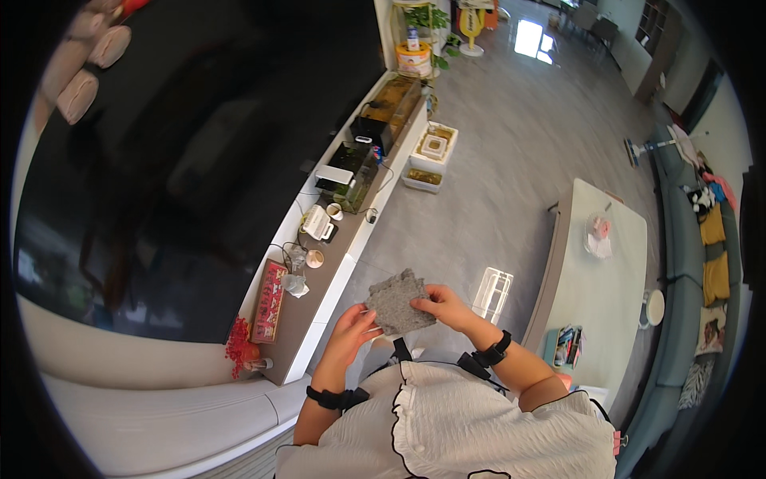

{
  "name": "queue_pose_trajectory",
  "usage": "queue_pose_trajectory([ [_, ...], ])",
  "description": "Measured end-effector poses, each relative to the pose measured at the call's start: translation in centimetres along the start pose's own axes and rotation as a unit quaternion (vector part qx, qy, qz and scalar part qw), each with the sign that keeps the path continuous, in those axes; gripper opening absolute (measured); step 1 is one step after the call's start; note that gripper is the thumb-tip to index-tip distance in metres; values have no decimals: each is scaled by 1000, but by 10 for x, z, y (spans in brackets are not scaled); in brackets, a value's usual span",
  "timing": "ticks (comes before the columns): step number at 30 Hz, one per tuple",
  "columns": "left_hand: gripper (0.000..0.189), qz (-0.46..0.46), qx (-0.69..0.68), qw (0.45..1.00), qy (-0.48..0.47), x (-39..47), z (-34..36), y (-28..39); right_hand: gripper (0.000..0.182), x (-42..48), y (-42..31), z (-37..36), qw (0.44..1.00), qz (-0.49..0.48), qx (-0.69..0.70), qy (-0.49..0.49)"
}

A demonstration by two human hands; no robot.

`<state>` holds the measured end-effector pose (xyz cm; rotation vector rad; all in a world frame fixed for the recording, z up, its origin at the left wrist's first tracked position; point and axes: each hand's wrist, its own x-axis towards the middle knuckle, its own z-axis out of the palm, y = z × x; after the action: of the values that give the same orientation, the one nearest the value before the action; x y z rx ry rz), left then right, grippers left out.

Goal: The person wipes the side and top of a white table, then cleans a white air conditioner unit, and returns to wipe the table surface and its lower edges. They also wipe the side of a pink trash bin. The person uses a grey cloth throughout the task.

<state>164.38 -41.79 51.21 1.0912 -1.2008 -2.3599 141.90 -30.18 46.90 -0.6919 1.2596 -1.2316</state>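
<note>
A grey, rough-textured cloth (400, 304) is held up before my body, spread between both hands. My left hand (352, 328) pinches its lower left edge between thumb and fingers. On the right side, my right hand (446, 306) grips the cloth's edge, thumb on top. Each wrist wears a black strap. Beyond the cloth to the left is a low TV cabinet (335, 272) with a clear crumpled plastic bag (295, 285) and a cup (315, 258) on it.
Fish tanks (353, 173) stand farther along the cabinet, with tubs of water (423, 178) on the floor beside it. A white plastic rack (493, 293) lies on the tiles. At right are a coffee table (610, 299) and a blue-green sofa (681, 251); a large dark TV (179, 149) is at left.
</note>
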Motion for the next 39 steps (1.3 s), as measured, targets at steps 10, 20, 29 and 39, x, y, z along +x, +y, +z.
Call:
queue_pose_trajectory([
  [10, 46, -60, 126, 983, -119, 130, 81, 31, 34, -30, -29, -77, 986, -24, 18, 165],
  [20, 66, -61, 168, 953, -246, 273, 155, 80, 37, 9, -95, -159, 953, -85, 85, 279],
  [29, 39, -105, 172, 934, -295, 361, 202, 65, 29, 50, -90, -212, 858, -92, 266, 429],
  [39, 22, -191, 274, 920, -203, 415, 164, 39, 27, -28, 45, -255, 578, -53, 383, 718],
])
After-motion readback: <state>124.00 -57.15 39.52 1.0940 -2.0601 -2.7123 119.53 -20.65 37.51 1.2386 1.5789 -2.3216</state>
